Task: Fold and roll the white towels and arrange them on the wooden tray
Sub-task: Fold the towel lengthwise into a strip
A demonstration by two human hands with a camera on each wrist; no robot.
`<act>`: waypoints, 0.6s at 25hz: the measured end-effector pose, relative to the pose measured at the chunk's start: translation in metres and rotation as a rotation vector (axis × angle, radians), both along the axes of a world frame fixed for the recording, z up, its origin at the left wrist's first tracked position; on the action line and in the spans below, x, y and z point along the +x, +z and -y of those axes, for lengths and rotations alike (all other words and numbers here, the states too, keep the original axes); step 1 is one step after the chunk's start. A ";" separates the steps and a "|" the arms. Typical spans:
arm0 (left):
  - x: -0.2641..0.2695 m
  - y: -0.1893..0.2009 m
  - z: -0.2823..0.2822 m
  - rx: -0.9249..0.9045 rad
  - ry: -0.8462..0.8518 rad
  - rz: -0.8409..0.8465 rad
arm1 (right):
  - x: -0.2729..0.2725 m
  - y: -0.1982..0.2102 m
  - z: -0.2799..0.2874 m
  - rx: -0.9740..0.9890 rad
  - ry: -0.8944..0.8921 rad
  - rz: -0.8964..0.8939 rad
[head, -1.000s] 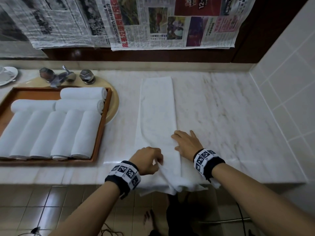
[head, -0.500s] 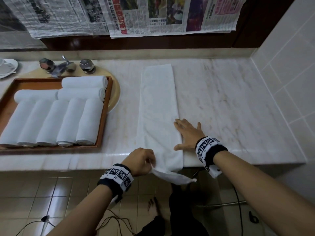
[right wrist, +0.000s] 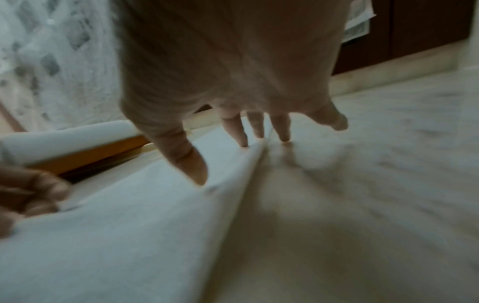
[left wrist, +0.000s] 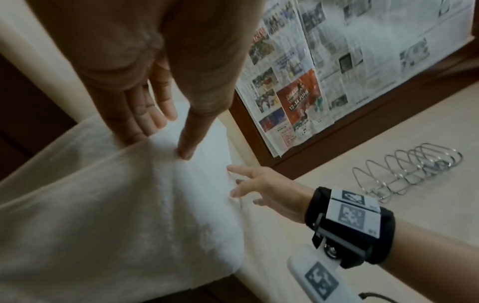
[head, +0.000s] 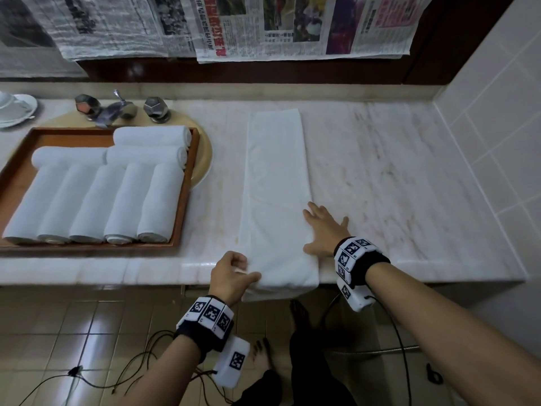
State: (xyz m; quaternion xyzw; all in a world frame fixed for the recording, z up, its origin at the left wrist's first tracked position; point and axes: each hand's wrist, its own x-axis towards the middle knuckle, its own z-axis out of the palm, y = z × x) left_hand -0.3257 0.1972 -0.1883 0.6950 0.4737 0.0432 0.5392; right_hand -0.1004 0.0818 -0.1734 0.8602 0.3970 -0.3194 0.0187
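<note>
Towel (head: 276,183), white and folded into a long narrow strip, lies flat on the marble counter (head: 395,177), running from near the back edge to the front edge, where its near end droops slightly over the lip. The left hand (head: 231,276) pinches the towel's near left corner between thumb and curled fingers. The right hand (head: 323,230) lies flat with fingers spread, pressing along the towel's right edge, part on cloth and part on marble.

To the left, well apart from the strip, the wooden tray (head: 187,197) holds eight rolled white towels: five rolls (head: 96,203) side by side pointing toward the front, and three laid crosswise behind them. The tray sits partly over a round basin (head: 205,156), with a tap (head: 117,108) behind it and a saucer (head: 17,111) at the far left.

The left wrist view alone shows a wire rack (left wrist: 406,174) on the counter to the right, and the left thumb pressing into the cloth's plush surface. The right wrist view, blurred, shows the fold line under the right fingers (right wrist: 235,131) and a tray corner with one roll. Newspaper (head: 292,24) hangs across the dark wall above. Cables (head: 140,364) trail over the floor tiles below.
</note>
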 end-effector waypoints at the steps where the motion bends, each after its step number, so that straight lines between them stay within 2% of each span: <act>1: 0.001 0.001 -0.001 -0.023 0.049 -0.015 | -0.008 0.003 -0.009 0.029 -0.005 0.042; 3: 0.005 0.002 -0.005 -0.070 0.108 -0.024 | -0.026 0.009 -0.033 0.165 0.104 0.112; 5: 0.006 0.003 -0.004 -0.087 0.133 -0.020 | -0.043 0.012 -0.059 0.289 0.397 0.130; 7: 0.006 0.002 -0.002 -0.063 0.145 -0.004 | -0.056 0.014 -0.081 0.254 0.736 0.179; 8: 0.006 0.001 -0.002 -0.054 0.153 0.003 | -0.058 0.015 -0.088 0.200 0.844 0.227; 11: 0.005 -0.002 0.002 -0.052 0.188 0.024 | -0.054 0.017 -0.101 0.109 0.966 0.345; 15: 0.001 -0.006 0.004 -0.068 0.207 0.041 | -0.044 0.028 -0.107 0.066 1.065 0.368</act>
